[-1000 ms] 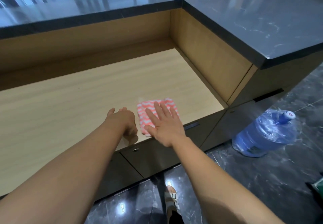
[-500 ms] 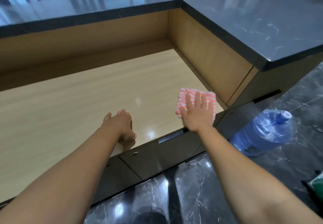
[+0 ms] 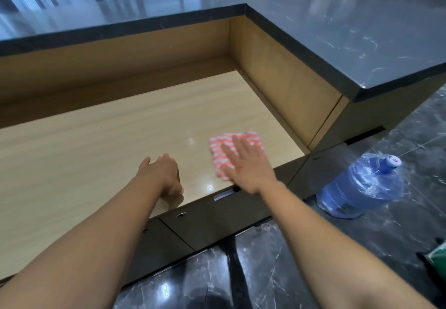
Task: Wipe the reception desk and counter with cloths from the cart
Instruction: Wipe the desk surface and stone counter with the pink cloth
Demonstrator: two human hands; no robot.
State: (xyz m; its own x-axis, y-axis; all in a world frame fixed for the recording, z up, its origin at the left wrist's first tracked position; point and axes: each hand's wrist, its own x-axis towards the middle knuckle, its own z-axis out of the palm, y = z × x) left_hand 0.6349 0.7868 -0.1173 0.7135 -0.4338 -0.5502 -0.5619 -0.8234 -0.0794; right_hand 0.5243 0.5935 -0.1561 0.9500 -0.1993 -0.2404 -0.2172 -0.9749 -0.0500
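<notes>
Head view: the person leans over the wooden desk (image 3: pixel 115 125), both bare arms reaching onto it. The dark stone counter (image 3: pixel 337 33) wraps the desk's back and right sides at a higher level.
Cloth: the pink-and-white striped cloth (image 3: pixel 217 150) lies folded flat on the desk, close to the front edge and short of the front right corner.
Key relation: the cloth sits directly under the right hand (image 3: pixel 248 167), sticking out beyond the fingertips and past the hand's left side. Its longer side runs roughly from the front edge towards the back.
Right fingers: the fingers (image 3: pixel 237 145) are straight and a little spread, pressing the cloth flat against the wood and not gripping it.
Left hand: the left hand (image 3: pixel 160 176) rests on the desk near the front edge, left of the cloth and apart from it. Its fingers are curled under and nothing shows in them.
Nearer hand: the right one, already on the cloth.
Judgement: a wiping stroke along the front strip is probably under way, with most of the desk to the left and back, and all of the counter, seemingly left to do.
Off the desk: a blue water bottle (image 3: pixel 362 188) lies on the dark floor to the right.
</notes>
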